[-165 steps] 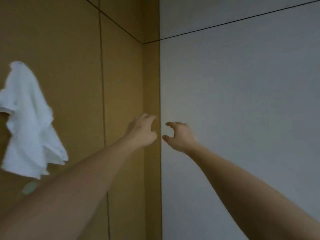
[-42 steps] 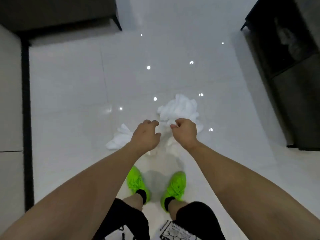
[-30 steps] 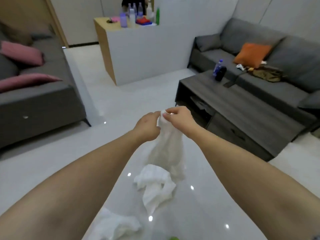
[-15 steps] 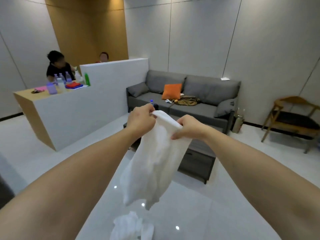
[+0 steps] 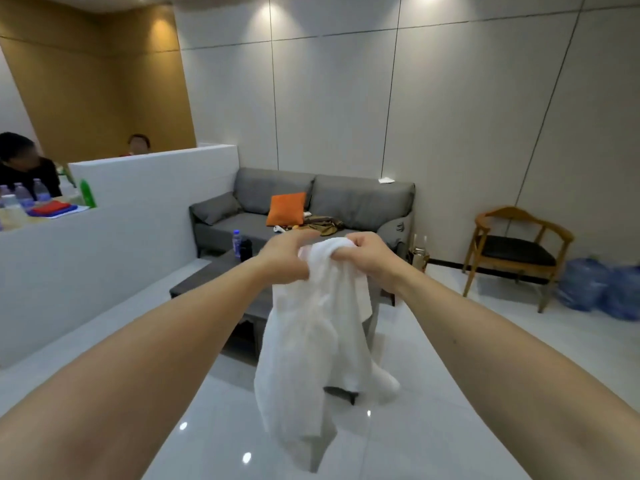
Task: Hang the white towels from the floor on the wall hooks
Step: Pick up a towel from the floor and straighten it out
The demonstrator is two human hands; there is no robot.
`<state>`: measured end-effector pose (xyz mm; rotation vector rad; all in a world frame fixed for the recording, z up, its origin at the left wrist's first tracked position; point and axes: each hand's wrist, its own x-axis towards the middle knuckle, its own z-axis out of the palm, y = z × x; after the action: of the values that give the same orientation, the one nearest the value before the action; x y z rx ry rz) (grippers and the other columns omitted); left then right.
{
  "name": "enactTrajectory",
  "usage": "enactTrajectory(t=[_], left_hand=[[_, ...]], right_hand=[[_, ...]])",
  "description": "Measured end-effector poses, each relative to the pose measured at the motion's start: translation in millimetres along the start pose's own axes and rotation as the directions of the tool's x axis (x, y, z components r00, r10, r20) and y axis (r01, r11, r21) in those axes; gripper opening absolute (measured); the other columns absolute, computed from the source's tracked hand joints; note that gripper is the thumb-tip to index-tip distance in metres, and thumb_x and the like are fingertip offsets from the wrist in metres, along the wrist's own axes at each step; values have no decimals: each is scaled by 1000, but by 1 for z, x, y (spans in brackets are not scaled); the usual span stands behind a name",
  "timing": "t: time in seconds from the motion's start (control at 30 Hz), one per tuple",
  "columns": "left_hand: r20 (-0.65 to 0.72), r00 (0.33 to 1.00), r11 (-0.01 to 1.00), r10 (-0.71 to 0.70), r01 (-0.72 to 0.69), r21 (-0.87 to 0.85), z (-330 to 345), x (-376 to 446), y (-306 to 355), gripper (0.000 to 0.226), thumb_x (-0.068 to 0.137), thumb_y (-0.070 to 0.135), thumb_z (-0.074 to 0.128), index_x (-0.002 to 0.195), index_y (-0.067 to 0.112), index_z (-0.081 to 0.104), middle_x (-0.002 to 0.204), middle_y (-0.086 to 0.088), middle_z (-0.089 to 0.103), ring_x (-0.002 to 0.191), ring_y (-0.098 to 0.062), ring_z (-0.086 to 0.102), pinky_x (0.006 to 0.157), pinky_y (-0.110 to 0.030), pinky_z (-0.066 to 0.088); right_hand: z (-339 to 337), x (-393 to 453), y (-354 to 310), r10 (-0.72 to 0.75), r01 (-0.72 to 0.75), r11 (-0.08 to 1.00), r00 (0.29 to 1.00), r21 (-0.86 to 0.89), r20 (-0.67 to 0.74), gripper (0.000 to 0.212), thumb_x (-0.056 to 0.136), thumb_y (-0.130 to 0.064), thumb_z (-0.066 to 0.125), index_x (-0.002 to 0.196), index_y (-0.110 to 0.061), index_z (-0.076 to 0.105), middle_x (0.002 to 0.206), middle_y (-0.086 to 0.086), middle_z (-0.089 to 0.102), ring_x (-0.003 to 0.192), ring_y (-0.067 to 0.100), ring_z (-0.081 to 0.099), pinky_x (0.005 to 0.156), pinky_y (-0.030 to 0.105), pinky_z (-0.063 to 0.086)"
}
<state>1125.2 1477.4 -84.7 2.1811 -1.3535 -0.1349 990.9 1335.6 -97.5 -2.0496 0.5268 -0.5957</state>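
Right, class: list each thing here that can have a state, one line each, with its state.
White towel: lifted off the floor, hanging crumpled, not yet hung.
Left hand: closed on the towel's top edge.
Right hand: closed on the towel's top edge.
Water bottle: upright on the coffee table.
Orange cushion: propped against the sofa back.
Wooden chair: unoccupied.

Ceiling spotlights (image 5: 266, 8), floor (image 5: 433, 427) glare, soft motion blur, bowed edges
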Motion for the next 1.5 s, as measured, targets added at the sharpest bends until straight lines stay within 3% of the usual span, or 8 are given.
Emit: enactTrajectory(t=[0.17, 0.43, 0.67, 0.87, 1.03, 1.17, 1.37, 1.5], left_hand=[[46, 999, 1000, -13, 12, 27, 58, 52, 39, 6, 82, 24, 68, 82, 30, 66, 81, 7, 65, 84, -12, 61, 69, -27, 47], [-256, 951, 984, -175, 180, -1, 88, 164, 48, 33, 80, 12, 46, 106, 25, 64, 94, -4, 54, 90, -28, 54, 73, -33, 43], [342, 934, 969, 107, -21, -248, 168, 255, 85, 52, 73, 20, 80, 121, 27, 59, 111, 4, 65, 101, -16, 62, 87, -36, 54], [140, 986, 880, 92, -15, -475, 174, 380, 99, 14, 81, 26, 65, 88, 16, 73, 90, -10, 71, 88, -25, 66, 75, -34, 53], [81, 995, 822, 62, -5, -570, 162, 469, 87, 12, 82, 19, 60, 83, 21, 71, 88, -5, 69, 83, -22, 66, 69, -36, 57], [163, 980, 841, 110, -4, -541, 160, 523, 75, 9, 80, 22, 68, 87, 25, 72, 89, -3, 72, 83, -19, 70, 63, -32, 59], [48, 998, 846, 30, 0, -533, 158, 584, 63, 9, 83, 30, 66, 84, 28, 75, 82, 4, 73, 79, -14, 70, 63, -26, 55], [-101, 989, 864, -106, 41, -501, 151, 621, 60, 13, 85, 27, 58, 85, 27, 71, 85, 2, 70, 79, -16, 67, 59, -28, 53]], right_hand=[[-65, 16, 32, 6, 20, 977, 993, -213, 119, 29, 71, -29, 82, 73, -10, 60, 67, 1, 53, 62, 12, 50, 56, 27, 36], [-147, 48, 147, 372, -243, 637, 928, -732, 16, 26, 74, -26, 75, 95, -12, 71, 91, 6, 67, 82, 21, 65, 77, 39, 59], [-179, 154, 138, 111, -190, 800, 979, -570, -170, 15, 70, -36, 76, 67, -22, 71, 72, -1, 68, 72, 18, 64, 66, 37, 58], [-224, 241, 160, 81, -234, 884, 930, -406, -360, 42, 56, -61, 80, 69, -23, 66, 70, -4, 66, 70, 13, 63, 64, 38, 57], [-250, 303, 203, 307, -329, 937, 936, -115, -174, 33, 73, -40, 81, 94, -16, 71, 94, 13, 71, 86, 38, 69, 77, 55, 58], [-257, 359, 207, 195, -190, 981, 945, 42, -263, 20, 70, -25, 84, 71, -11, 70, 69, 6, 65, 68, 22, 62, 59, 31, 50], [-268, 445, 223, 85, -46, 979, 978, 199, -191, 33, 69, -10, 85, 92, 6, 68, 78, 11, 68, 67, 16, 66, 59, 25, 54], [-275, 494, 254, 93, -100, 972, 995, 210, 43, 32, 76, -6, 78, 106, 3, 67, 98, 11, 71, 90, 26, 69, 85, 44, 58]])
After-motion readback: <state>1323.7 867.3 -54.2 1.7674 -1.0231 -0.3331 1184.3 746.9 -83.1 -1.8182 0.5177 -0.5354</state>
